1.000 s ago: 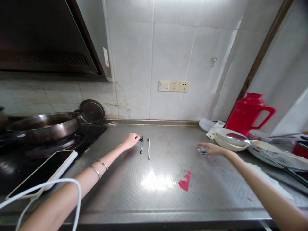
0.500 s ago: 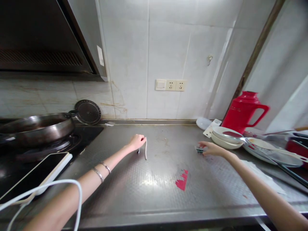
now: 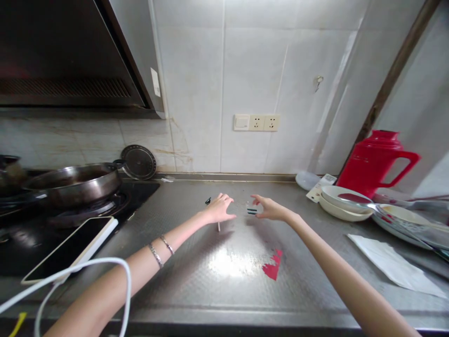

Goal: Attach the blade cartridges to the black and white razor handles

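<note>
My left hand (image 3: 218,210) hovers over the middle of the steel counter, fingers spread and thumb apart. Below it a thin pale strip or cord (image 3: 219,227) shows, mostly covered by the hand. A small black piece (image 3: 208,201) lies just behind the wrist side; whether it joins the pale strip is hidden. Facing it, my right hand (image 3: 273,208) is also open, thumb and fingers apart. A small thing with dark stripes (image 3: 251,211), its kind too small to make out, lies at the gap between those fingertips, apparently not gripped.
A torn red patch (image 3: 272,266) marks the steel counter (image 3: 196,285). To the left are a phone (image 3: 73,248) with a white cable (image 3: 101,260), and a pan (image 3: 80,185) on the stove. Bowls (image 3: 345,210), a red thermos (image 3: 375,161) and white paper (image 3: 393,267) are at right.
My left hand has opened from its pinch on the pale strip. My right hand has moved left towards it, the striped thing shifting along, and its fingers have spread. The view has turned slightly left.
</note>
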Demonstrator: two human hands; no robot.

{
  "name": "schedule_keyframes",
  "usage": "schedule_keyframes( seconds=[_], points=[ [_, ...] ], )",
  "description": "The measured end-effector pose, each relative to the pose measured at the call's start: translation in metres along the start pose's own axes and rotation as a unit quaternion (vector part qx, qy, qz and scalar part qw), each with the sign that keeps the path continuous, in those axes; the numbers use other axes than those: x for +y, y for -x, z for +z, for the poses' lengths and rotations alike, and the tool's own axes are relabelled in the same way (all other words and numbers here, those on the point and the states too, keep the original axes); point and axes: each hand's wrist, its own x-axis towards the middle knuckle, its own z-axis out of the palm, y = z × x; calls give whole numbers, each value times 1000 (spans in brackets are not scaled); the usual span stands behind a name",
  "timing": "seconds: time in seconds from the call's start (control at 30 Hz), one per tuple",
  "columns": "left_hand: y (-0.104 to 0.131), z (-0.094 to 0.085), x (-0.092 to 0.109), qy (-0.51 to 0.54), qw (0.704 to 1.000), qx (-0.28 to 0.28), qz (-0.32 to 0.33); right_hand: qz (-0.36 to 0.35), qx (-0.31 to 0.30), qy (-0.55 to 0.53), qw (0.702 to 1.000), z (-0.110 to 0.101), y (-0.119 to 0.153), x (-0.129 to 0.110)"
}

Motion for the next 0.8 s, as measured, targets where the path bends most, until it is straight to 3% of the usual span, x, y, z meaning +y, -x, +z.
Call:
schedule_keyframes(
  seconds=[0.13,0.3,0.47,0.8],
  points=[
    [8,2,-9,2,1000,-6,-25,-54,-21,-23,998,18,-31,-33],
    [20,1,-26,-4,999,-8,-49,-45,-57,-20,997,38,-60,-51],
    [40,-2,-43,-11,997,-5,-70,3,-102,8,995,51,-79,-46],
    [68,-11,-80,5,990,43,-136,19,-89,-24,996,59,-87,-31]
  ],
)
